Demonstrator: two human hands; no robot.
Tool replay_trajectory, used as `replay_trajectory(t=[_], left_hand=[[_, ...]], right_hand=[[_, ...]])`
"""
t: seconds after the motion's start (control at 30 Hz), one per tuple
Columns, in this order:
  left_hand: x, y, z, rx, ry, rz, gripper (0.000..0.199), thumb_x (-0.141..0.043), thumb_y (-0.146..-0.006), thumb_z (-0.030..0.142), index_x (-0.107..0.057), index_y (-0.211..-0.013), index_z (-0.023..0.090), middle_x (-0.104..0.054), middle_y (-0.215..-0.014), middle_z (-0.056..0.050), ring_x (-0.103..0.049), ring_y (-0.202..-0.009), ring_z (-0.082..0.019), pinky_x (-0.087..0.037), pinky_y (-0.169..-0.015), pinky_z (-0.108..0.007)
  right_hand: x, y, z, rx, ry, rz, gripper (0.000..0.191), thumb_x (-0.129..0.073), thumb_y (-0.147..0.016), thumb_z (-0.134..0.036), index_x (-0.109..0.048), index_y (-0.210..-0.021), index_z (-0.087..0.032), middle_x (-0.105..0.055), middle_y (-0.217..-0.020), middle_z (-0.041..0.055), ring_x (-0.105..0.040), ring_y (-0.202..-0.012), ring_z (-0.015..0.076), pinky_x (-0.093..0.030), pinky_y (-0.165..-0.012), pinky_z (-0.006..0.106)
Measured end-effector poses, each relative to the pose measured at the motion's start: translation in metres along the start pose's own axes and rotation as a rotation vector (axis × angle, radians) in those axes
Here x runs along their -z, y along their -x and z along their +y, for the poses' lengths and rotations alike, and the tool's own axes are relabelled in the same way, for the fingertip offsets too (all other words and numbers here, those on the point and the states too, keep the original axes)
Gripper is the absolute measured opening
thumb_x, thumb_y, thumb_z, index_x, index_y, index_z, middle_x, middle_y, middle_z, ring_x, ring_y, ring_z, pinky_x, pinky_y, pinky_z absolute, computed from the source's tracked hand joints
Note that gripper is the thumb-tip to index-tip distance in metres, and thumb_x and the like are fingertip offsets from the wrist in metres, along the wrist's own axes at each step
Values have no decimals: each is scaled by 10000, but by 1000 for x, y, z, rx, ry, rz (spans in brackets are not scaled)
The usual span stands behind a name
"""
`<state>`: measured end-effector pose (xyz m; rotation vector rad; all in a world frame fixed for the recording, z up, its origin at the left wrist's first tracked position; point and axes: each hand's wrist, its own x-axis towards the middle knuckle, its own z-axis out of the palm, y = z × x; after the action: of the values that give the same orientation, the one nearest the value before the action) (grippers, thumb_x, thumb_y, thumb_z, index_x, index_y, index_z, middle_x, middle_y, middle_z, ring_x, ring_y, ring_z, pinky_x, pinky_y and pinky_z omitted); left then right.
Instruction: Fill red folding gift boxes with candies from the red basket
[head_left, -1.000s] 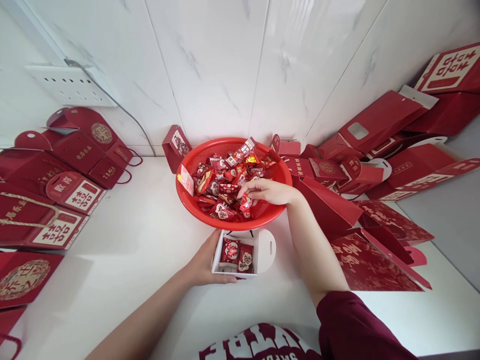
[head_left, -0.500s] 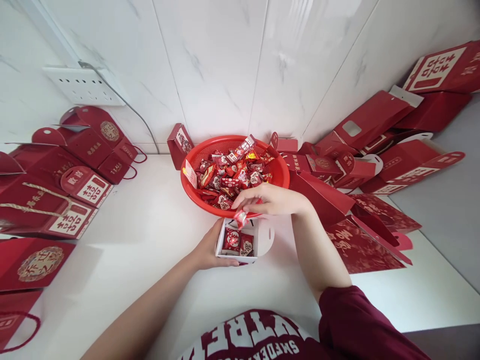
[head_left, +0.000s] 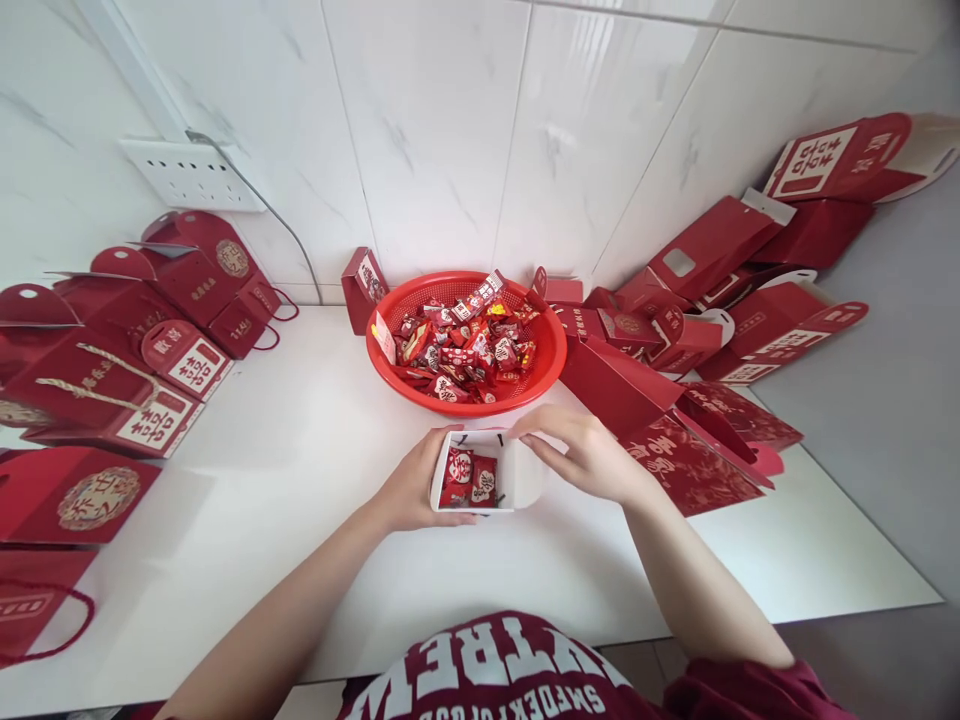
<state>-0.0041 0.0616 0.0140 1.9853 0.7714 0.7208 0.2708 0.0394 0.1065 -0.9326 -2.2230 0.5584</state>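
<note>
A small open box [head_left: 517,480], white inside, stands on the white table in front of the basket, with red-wrapped candies [head_left: 484,482] lying in it. My left hand [head_left: 411,485] grips its left side, fingers behind and thumb along the front. At the box's right back edge is my right hand [head_left: 577,450], its fingertips touching the raised white flap and no candy visible in them. The red plastic basket [head_left: 390,385] behind the box holds several wrapped candies.
Red gift boxes and bags [head_left: 97,375] crowd the left of the table [head_left: 300,400]. More red boxes [head_left: 712,250] are stacked at the right, with patterned bags [head_left: 694,465] in front. A small red box [head_left: 364,290] stands by the tiled wall.
My right hand has let go of a candy and moved from above the box to its right flap. My left hand still holds the box. The view has shifted slightly.
</note>
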Motion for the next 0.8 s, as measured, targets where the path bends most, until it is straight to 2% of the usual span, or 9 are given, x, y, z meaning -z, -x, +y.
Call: replay_trajectory(t=[0.1, 0.17, 0.27, 0.37, 0.43, 0.5, 0.6, 0.7, 0.8], left_hand=[[4, 4, 20, -77, -321, -32, 1148, -876, -557, 574, -291, -1487, 241, -454, -1454, -156, -456, -1317, -406, -348, -1134, -530], [4, 4, 32, -92, -429, -34, 1139, -844, -581, 605, -282, -1502, 239, -459, -1450, -150, -448, -1318, -409, -328, -1142, -520], [-1, 3, 44, -81, -480, -40, 1118, -818, -610, 623, -271, -1506, 237, -468, -1437, -150, -459, -1307, -403, -352, -1120, -510], [-5, 3, 45, -80, -478, -57, 1142, -814, -607, 650, -243, -1509, 243, -465, -1435, -154, -472, -1299, -397, -387, -1096, -511], [-6, 5, 41, -65, -456, -63, 1155, -815, -603, 662, -228, -1510, 250, -459, -1435, -155, -483, -1290, -390, -403, -1086, -513], [-5, 7, 33, -32, -399, -62, 1157, -824, -602, 652, -227, -1510, 255, -454, -1436, -154, -495, -1281, -382, -421, -1076, -511], [-2, 8, 17, 39, -255, -36, 1155, -865, -591, 586, -249, -1510, 254, -449, -1449, -155, -496, -1295, -385, -422, -1080, -518], [-2, 7, 6, 94, -57, -5, 1173, -900, -588, 493, -244, -1528, 246, -445, -1477, -167, -484, -1325, -399, -415, -1085, -532], [-3, 5, 5, 124, 50, 35, 1197, -918, -581, 441, -236, -1546, 250, -448, -1496, -162, -469, -1346, -407, -398, -1100, -535]], right_hand=[[-6, 9, -19, 35, 122, -78, 222, -474, -1008, -195, -649, -1141, -230, -718, -1059, 91, -669, -975, 225, -530, -841, 372], [-15, 6, -33, 8, 197, -219, 211, -518, -988, -202, -655, -1146, -234, -729, -1033, 85, -686, -926, 228, -526, -778, 350], [-39, -5, -40, -74, 275, -455, 162, -621, -921, -208, -693, -1066, -207, -751, -917, 79, -704, -790, 234, -477, -636, 309], [-62, -12, -33, -53, 273, -541, 125, -622, -902, -163, -735, -942, -196, -761, -907, 80, -700, -747, 219, -434, -612, 292], [-69, -13, -28, 11, 225, -530, 166, -598, -910, -127, -743, -898, -206, -762, -919, 64, -691, -756, 200, -428, -634, 284], [-64, -11, -27, 32, 202, -487, 171, -591, -913, -117, -734, -873, -202, -752, -875, 52, -677, -742, 188, -426, -644, 280], [-48, -7, -31, -44, 275, -364, 147, -582, -923, -130, -701, -856, -186, -724, -798, 53, -659, -709, 190, -432, -645, 288], [-38, -5, -33, -129, 294, -203, 148, -539, -954, -147, -676, -977, -200, -732, -882, 65, -678, -766, 208, -478, -676, 306], [-39, -2, -26, -63, 201, -43, 216, -490, -986, -159, -622, -1144, -223, -729, -1058, 82, -691, -922, 229, -527, -797, 355]])
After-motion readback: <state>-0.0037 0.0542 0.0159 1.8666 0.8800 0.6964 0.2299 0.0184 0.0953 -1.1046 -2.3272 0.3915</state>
